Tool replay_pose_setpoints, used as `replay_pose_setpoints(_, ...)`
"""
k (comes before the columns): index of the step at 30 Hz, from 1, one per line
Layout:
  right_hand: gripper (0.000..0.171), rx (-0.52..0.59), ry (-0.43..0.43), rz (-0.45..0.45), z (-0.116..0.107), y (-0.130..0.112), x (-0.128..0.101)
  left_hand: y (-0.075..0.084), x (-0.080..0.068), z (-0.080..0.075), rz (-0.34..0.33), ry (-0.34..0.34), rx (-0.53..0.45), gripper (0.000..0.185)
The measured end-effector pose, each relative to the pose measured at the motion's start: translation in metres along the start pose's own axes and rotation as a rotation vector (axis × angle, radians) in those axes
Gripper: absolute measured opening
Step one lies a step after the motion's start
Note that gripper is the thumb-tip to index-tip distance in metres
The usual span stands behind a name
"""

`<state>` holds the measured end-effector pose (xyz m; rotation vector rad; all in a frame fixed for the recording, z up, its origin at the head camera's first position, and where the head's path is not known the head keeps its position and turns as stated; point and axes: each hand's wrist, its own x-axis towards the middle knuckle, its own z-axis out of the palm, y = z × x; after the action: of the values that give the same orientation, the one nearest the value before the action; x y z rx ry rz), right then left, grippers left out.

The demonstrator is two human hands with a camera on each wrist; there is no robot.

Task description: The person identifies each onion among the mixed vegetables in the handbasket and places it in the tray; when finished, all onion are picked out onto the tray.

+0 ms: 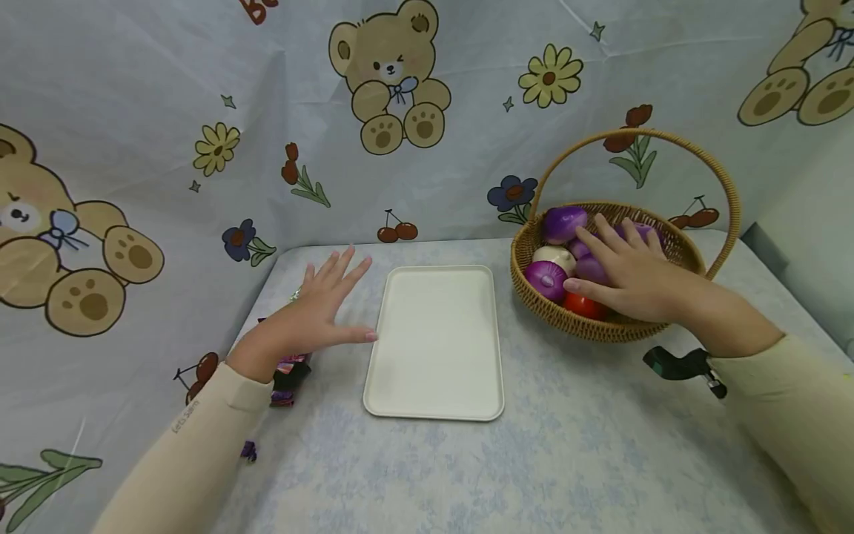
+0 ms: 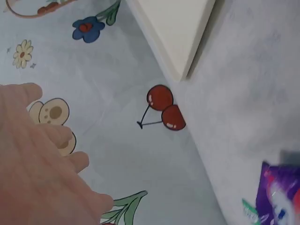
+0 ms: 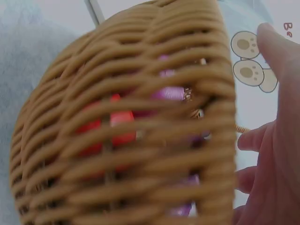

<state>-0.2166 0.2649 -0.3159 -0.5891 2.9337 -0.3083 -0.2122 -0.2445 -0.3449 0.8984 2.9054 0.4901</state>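
The right hand (image 1: pixel 627 278) lies inside the wicker basket (image 1: pixel 534 248), palm down, on top of the purple onions. Its fingers are spread and only a little bent over one purple onion (image 1: pixel 590 268); I cannot tell if they really grasp it or only rest on it. The basket stands on the table (image 1: pixel 567 445), at the right of the tray and near it but not touching.

In the basket I can count these things from the head view: one whole purple onion (image 1: pixel 563 222) at the back, one half onion with its cut face showing (image 1: pixel 545 278) at the front left, one whitish piece (image 1: pixel 555 256) between them, one red thing (image 1: pixel 583 305) like a tomato under the thumb, and the purple ones under the hand, whose number is hidden. In the right wrist view the red and purple colours show through the weave of the basket (image 3: pixel 140 140).

One cream tray (image 1: pixel 437 341) lies flat in the middle of the table. The left hand (image 1: pixel 320 308) is just at its left edge, open, the fingers straight and spread, holding nothing; the thumb tip comes close to the tray rim. Below this hand's wrist lies one purple snack packet (image 1: pixel 288 378) on the table; its writing is too small to read.

On the left sleeve (image 1: pixel 200 437) there is small writing, something like "Let's Slim", not sure. One dark green clamp-like object (image 1: pixel 680 365) is seen under the right wrist. On the cloth backdrop (image 1: pixel 467 96), red letters at the top edge are cut off.
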Motion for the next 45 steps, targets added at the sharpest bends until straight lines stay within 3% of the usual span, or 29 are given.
replay_pose_setpoints(7,0.094,0.019,-0.007,-0.044,0.006,-0.008,0.008,0.020,-0.016,0.028,-0.100,0.046,-0.443,0.114)
replay_pose_setpoints(14,0.088,0.050,-0.009,-0.074,0.011,-0.015,0.016,0.041,-0.034,0.058,-0.178,0.057,-0.608,0.114)
replay_pose_setpoints(20,0.082,0.049,-0.022,-0.126,0.015,-0.018,0.020,0.051,-0.044,0.080,-0.238,0.045,-0.643,0.118)
replay_pose_setpoints(33,0.066,0.038,0.020,-0.291,0.022,-0.021,0.029,0.055,-0.057,0.107,-0.341,0.035,-0.667,0.121)
replay_pose_setpoints(41,0.053,0.012,0.096,-0.447,0.030,-0.015,0.036,0.051,-0.060,0.115,-0.334,0.041,-0.651,0.123)
replay_pose_setpoints(45,0.062,0.028,0.098,-0.468,0.033,-0.014,0.038,0.049,-0.061,0.122,-0.312,0.028,-0.620,0.128)
